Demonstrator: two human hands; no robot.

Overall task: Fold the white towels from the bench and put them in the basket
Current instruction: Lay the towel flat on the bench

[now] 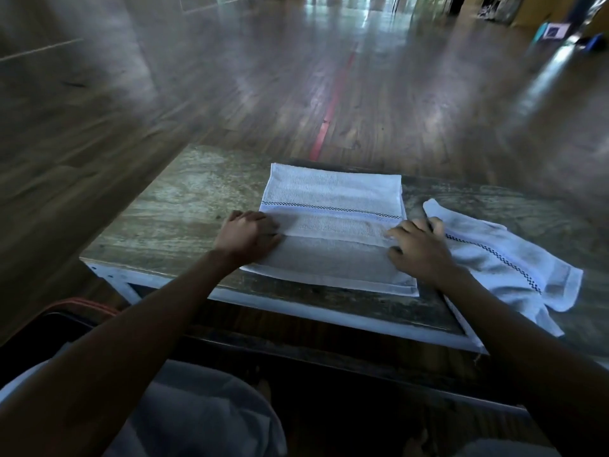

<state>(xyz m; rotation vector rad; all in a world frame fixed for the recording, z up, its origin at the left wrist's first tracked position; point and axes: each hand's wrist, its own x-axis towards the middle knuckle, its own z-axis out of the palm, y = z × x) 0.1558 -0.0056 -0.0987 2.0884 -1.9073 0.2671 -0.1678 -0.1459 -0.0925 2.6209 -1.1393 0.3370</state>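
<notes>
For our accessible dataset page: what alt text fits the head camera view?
A person's left hand grips one side edge of a white towel spread on a worn wooden bench; the right hand touches the opposite edge. A second, crumpled towel lies to its right.

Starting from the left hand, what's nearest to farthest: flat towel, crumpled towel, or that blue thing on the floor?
1. Flat towel, held by the left hand.
2. Crumpled towel, bench's right side.
3. Blue thing, far right floor.

1 wide-angle head view looks forward and down, close over the near edge of the desk [164, 206], wooden floor [379, 94] stretching away beyond.
</notes>
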